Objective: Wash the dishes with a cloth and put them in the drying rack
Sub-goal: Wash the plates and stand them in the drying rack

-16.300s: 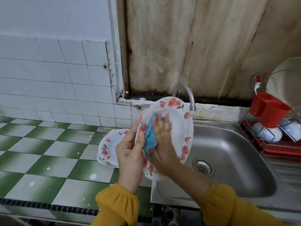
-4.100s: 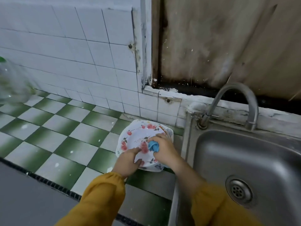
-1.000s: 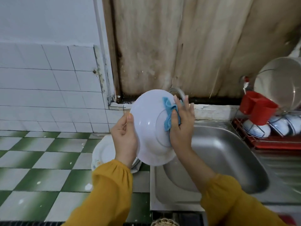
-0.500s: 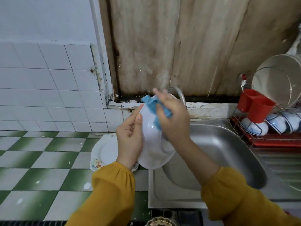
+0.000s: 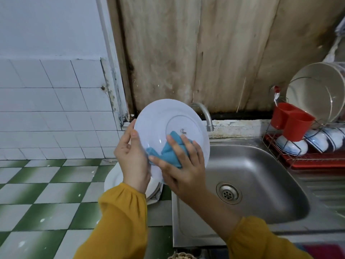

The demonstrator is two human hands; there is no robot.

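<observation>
1. White round ceramic plate point(image 5: 164, 118): held upright in the air, underside toward the camera, with the foot ring and a small printed mark visible. Position: over the left edge of the sink, in front of the tap.
2. Left hand point(image 5: 131, 157): grips the plate's left rim, thumb on the near face, fingers curled behind the edge.
3. Right hand point(image 5: 184, 167): fingers fairly straight and spread, pressing a crumpled blue cloth point(image 5: 169, 153) against the lower part of the plate's underside. One corner of the cloth sticks out leftward, next to the left hand.
4. Both arms are in mustard-yellow sleeves point(image 5: 123, 221).
5. Stainless steel sink point(image 5: 261, 165): round drain point(image 5: 228, 193) in view.
6. Curved metal tap point(image 5: 204, 114): behind the plate, base partly hidden by it.
7. Stack of white plates point(image 5: 114, 179): on the green-and-white checked tile counter point(image 5: 46, 193), just left of the sink, partly hidden by the left wrist.
8. Red wire drying rack point(image 5: 308, 161), right of the sink:
   - blue-and-white bowls point(image 5: 292, 147) standing on edge
   - a red plastic double cup point(image 5: 295, 122) at the rack's near-left corner
   - a large metal pot point(image 5: 315, 92) tipped on its side at the back
</observation>
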